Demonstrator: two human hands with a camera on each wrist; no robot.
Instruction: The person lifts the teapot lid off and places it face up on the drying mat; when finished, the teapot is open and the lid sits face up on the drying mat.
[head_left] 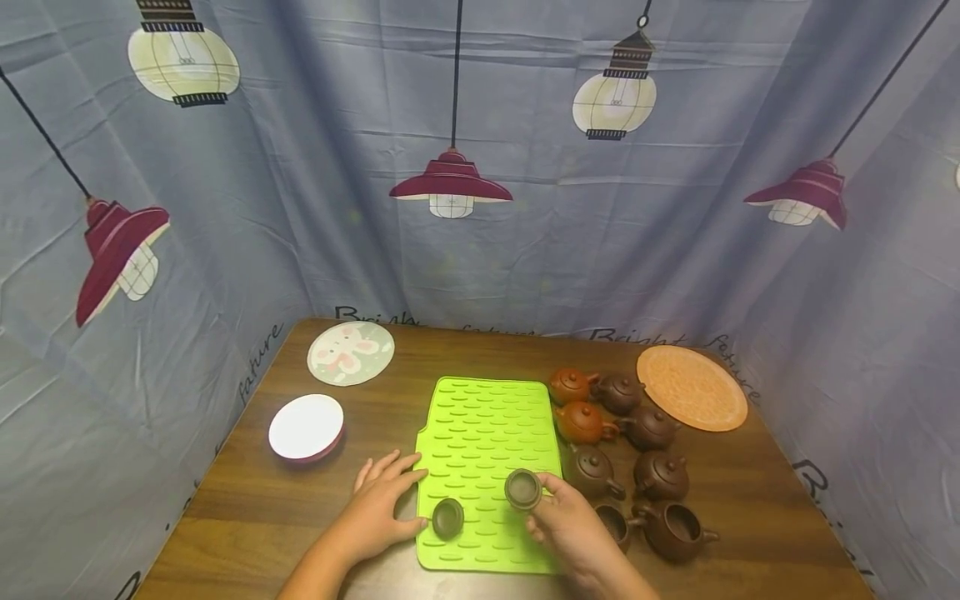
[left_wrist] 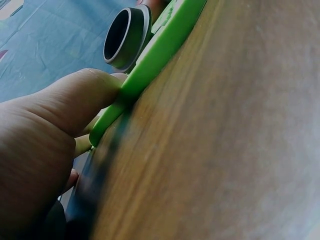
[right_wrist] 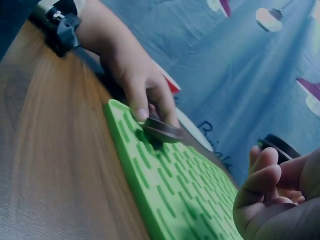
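In front of me is a brown wood-grained counter (head_left: 225,521), enclosed by a blue-grey curtain (head_left: 345,242) printed with maroon lampshades (head_left: 450,177) and pale lanterns (head_left: 615,104). A bright green mat (head_left: 487,462) with short ridges lies mid-counter. Left of it are a round rabbit mat (head_left: 351,353) and a white dish (head_left: 306,427) with a reddish side; far right, an orange round mat (head_left: 692,388). Two orange-brown teapots (head_left: 581,422) and several dark-brown teapots (head_left: 651,427) crowd the mat's right side.

My right hand (head_left: 570,525) pinches the held lid (head_left: 523,490) above the mat: small, round, dark brown, hollow side up. My left hand (head_left: 378,508) is spread loosely, touching the mat's left edge; just beside its thumb, a matching lid (head_left: 447,518) rests on the mat, hollow up too.

Dark script (head_left: 637,336) low on the curtain reads "Bright" and "fature".
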